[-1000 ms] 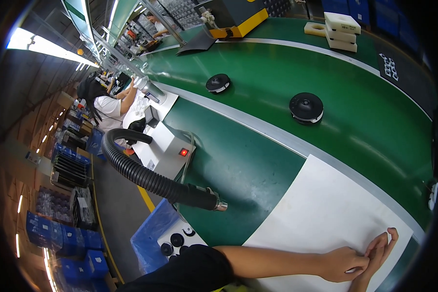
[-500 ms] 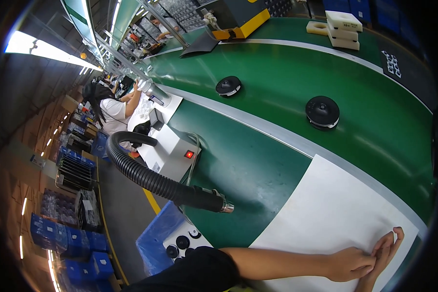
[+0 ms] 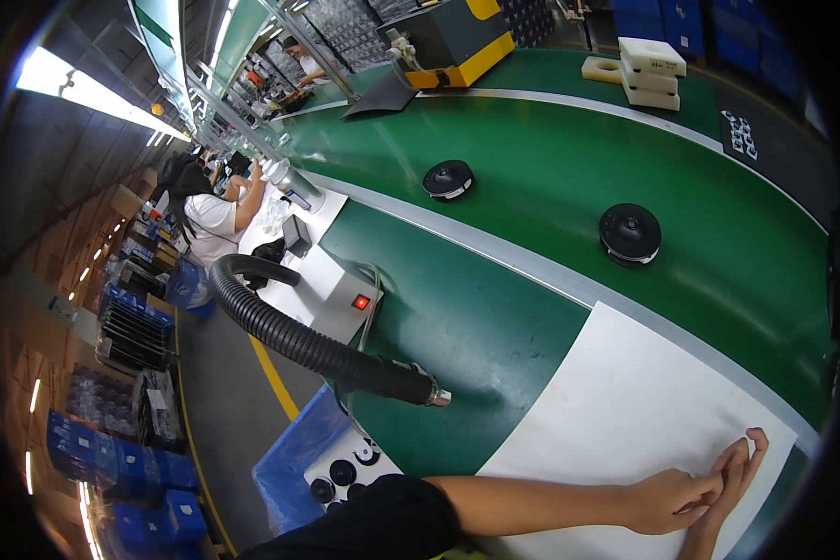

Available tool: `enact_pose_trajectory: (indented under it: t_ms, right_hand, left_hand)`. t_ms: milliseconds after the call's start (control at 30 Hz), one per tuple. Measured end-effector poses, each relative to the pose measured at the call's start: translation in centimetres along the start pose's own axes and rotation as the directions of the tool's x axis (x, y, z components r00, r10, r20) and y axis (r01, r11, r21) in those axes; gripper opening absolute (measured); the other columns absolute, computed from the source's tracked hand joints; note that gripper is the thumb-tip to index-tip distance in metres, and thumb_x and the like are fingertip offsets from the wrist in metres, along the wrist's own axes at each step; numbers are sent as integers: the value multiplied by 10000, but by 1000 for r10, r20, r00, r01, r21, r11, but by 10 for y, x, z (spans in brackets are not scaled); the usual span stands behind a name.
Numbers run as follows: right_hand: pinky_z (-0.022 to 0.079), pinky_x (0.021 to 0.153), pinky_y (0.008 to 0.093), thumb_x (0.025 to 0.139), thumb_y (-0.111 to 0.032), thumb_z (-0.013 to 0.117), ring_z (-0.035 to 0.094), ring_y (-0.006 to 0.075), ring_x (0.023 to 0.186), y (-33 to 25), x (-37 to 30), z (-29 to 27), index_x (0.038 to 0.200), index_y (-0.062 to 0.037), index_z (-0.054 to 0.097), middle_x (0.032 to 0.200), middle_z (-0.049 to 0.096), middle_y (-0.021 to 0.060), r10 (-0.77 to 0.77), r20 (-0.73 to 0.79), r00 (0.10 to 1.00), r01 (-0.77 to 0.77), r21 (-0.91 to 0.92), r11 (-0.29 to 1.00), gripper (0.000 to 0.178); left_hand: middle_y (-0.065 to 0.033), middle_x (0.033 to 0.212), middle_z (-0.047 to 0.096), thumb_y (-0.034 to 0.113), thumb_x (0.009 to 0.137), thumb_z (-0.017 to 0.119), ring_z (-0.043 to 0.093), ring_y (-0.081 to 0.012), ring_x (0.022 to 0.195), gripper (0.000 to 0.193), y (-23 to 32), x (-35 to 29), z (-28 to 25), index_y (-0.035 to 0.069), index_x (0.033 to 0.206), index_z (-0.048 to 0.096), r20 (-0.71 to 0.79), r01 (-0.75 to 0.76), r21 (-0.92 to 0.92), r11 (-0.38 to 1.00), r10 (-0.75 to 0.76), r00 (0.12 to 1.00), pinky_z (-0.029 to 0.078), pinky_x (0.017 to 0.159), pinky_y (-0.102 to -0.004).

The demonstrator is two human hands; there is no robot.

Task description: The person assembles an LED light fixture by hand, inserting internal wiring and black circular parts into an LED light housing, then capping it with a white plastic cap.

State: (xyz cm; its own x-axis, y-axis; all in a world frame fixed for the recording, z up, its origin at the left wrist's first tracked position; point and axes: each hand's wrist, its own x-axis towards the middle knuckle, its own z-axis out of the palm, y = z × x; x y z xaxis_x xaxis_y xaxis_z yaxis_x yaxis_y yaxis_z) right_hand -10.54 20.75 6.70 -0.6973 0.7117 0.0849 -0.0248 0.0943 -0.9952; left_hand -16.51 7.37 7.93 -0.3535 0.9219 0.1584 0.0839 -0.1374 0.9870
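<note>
Together, the curled left hand (image 3: 667,502) and extended right hand (image 3: 732,474) overlie a white sheet (image 3: 616,401).

White sheet (image 3: 588,401), plain, smooth, lying flat on green worktop (image 3: 467,313), long edge beside metal rail (image 3: 481,245)

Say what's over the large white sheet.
Over the large white sheet: bare left hand touching bare right hand, plus left forearm. Whether they rest on it is unclear; the surface beneath them is covered.
</note>
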Motion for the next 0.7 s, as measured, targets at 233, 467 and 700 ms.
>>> enact_pose_trajectory:
  t_ms: [233,467,700]
  right_hand:
    - [180,484,201,984,-302,495,262,34,521,6,4,-4,1285,-58,404,622,356,-39,-72,80,994,70,37,997,398]
    - [198,400,180,994,-316,498,267,26,453,14,5,-7,1281,-62,398,610,374,-28,-79,111,991,69,90,993,396]
    - [203,402,179,999,-309,498,275,27,455,16,6,-8,1281,-76,400,618,380,-27,-75,121,990,62,109,992,379]
  left_hand:
    - [-132,634,567,126,884,561,563,-349,604,114,-8,3,3,41,835,503,-12,-63,55,997,63,998,406,580,-443]
    - [-117,627,579,176,848,599,568,-332,600,167,-6,1,5,52,742,565,7,-79,152,985,79,997,426,577,-441]
    - [-110,624,581,169,837,607,574,-326,603,154,-7,1,6,58,735,575,-1,-87,166,982,89,996,431,575,-437]
